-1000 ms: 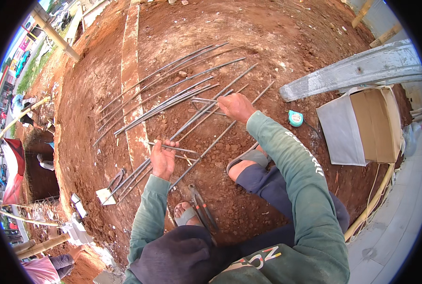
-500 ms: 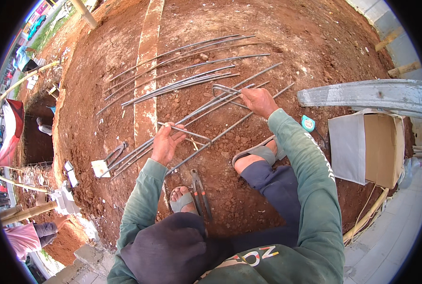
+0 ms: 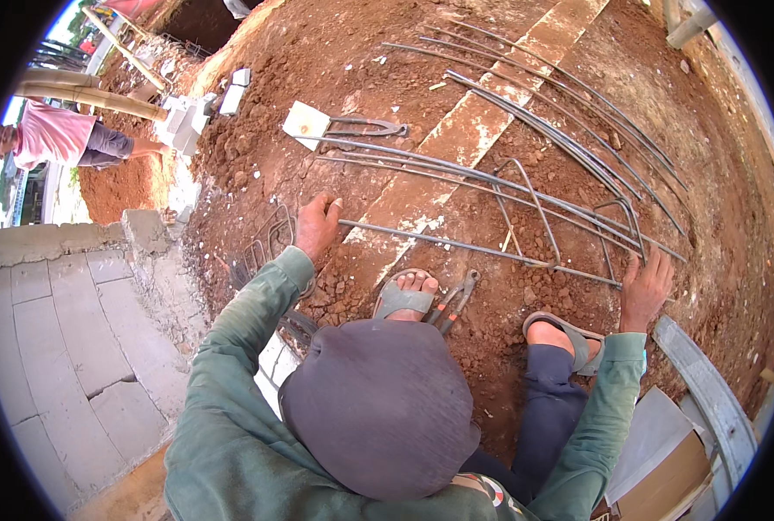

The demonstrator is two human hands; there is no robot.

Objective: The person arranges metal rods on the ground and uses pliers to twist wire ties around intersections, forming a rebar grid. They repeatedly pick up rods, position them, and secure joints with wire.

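Observation:
Two bent steel stirrups stand on the long rebar rods (image 3: pixel 456 169), one stirrup (image 3: pixel 539 204) around the middle and another stirrup (image 3: pixel 632 217) near the right end. My right hand (image 3: pixel 648 291) is at the lower corner of the right-hand stirrup, thumb and fingers closed about it. My left hand (image 3: pixel 317 227) is low at the left, its fingers curled beside a heap of bent stirrups (image 3: pixel 270 239). Whatever lies in those fingers is hidden. Just right of that hand ends a single rebar rod (image 3: pixel 439 239), which runs along the lower side of the stirrups.
More loose rods (image 3: pixel 569 108) lie across the dirt beyond. Pincers (image 3: pixel 365 128) rest by a pale square block (image 3: pixel 305 123); orange-handled pincers (image 3: pixel 456 300) lie between my feet. A metal channel (image 3: pixel 704 391) and cardboard box (image 3: pixel 665 460) are at right. A person (image 3: pixel 66 139) is at far left.
My view has turned to the left. My left hand has let go of the middle stirrup and moved left to the stirrup heap. My right hand stays at the other stirrup, now at its lower corner.

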